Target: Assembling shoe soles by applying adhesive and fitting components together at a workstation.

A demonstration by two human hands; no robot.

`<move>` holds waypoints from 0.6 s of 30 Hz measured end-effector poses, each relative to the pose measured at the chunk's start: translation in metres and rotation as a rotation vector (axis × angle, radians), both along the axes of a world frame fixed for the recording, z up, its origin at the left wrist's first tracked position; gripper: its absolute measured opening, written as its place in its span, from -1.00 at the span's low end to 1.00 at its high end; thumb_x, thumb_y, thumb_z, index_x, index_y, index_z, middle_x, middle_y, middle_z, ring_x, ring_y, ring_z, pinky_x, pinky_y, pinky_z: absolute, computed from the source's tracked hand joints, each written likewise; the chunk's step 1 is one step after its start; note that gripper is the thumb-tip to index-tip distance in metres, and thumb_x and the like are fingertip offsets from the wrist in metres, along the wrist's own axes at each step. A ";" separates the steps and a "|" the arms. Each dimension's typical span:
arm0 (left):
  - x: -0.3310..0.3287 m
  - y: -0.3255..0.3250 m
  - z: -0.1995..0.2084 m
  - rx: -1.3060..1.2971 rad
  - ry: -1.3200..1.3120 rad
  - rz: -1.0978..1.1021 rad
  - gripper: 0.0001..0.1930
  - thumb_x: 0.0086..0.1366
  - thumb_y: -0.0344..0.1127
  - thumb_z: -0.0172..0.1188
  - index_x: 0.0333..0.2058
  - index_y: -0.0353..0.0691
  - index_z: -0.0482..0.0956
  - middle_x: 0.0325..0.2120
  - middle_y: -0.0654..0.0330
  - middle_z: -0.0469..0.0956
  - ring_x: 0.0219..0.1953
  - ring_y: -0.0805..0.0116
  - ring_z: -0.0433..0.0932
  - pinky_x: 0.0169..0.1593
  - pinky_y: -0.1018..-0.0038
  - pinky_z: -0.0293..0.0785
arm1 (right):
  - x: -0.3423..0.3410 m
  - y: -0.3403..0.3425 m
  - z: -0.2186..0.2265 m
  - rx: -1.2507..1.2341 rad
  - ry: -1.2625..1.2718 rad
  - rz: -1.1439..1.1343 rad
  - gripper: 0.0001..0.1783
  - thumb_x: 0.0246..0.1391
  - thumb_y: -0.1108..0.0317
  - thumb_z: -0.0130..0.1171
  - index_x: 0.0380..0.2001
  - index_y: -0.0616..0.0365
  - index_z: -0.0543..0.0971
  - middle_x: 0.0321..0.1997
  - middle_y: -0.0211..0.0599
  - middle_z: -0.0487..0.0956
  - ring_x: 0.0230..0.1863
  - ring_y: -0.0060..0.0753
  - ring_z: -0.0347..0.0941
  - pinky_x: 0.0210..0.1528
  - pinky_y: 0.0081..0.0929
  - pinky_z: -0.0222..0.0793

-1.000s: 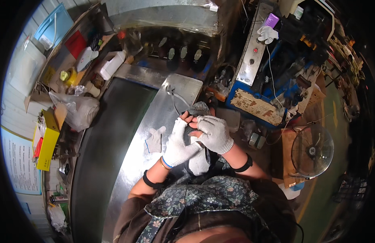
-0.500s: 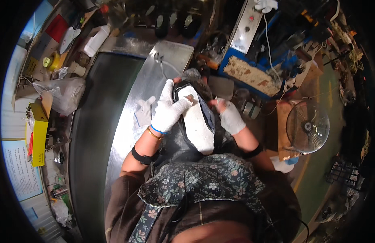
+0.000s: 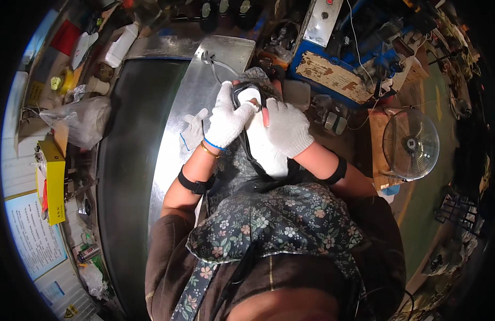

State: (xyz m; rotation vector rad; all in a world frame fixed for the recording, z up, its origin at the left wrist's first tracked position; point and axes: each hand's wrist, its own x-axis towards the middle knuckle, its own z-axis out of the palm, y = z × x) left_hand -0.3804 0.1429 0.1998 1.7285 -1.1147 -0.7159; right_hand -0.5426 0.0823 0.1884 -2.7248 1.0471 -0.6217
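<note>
At centre frame, the white-bottomed shoe (image 3: 266, 153) is pinched by the left hand (image 3: 226, 120). The right hand (image 3: 288, 129), apart a moment ago, has been brought onto it, allowing two-handed control; its grip's closure cannot be told. Far left, a red item (image 3: 44, 201) is held in a yellow box (image 3: 56, 187).

Your head-worn fisheye camera looks steeply down from above your apron (image 3: 279, 227), near your left hand (image 3: 227, 120) and right hand (image 3: 287, 127); the far corners of your bench (image 3: 189, 96) fall in the upper half, its long left edge bowed
</note>
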 end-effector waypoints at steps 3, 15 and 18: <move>-0.005 0.004 0.016 0.076 -0.067 -0.090 -0.37 0.15 -0.24 0.38 0.13 -0.36 0.34 -0.12 -0.05 0.57 -0.05 0.19 0.60 0.04 0.34 0.51 | -0.026 0.021 -0.039 0.421 -0.156 0.089 -0.60 0.35 0.21 -0.02 0.10 0.25 0.37 0.02 0.06 0.53 0.10 -0.03 0.47 0.13 -0.25 0.37; -0.002 0.069 -0.005 0.327 -0.520 0.097 -0.48 0.47 -0.08 -0.01 0.16 -0.44 0.39 -0.17 -0.37 0.57 -0.43 -0.24 0.62 -0.19 0.07 0.56 | 0.007 0.053 -0.028 0.772 -0.230 0.082 -0.10 0.33 0.02 -0.01 0.44 0.39 -0.10 0.39 0.42 0.18 0.38 0.32 0.22 0.39 -0.12 0.13; -0.004 0.096 -0.012 0.354 -0.196 -0.125 -0.37 0.50 -0.15 -0.09 0.37 -0.44 0.06 0.04 -0.31 0.52 -0.11 -0.31 0.62 0.01 0.10 0.53 | -0.004 0.048 -0.018 0.948 -0.341 0.156 -0.09 0.30 0.08 0.04 0.44 0.40 -0.11 0.40 0.40 0.17 0.39 0.31 0.21 0.39 -0.13 0.13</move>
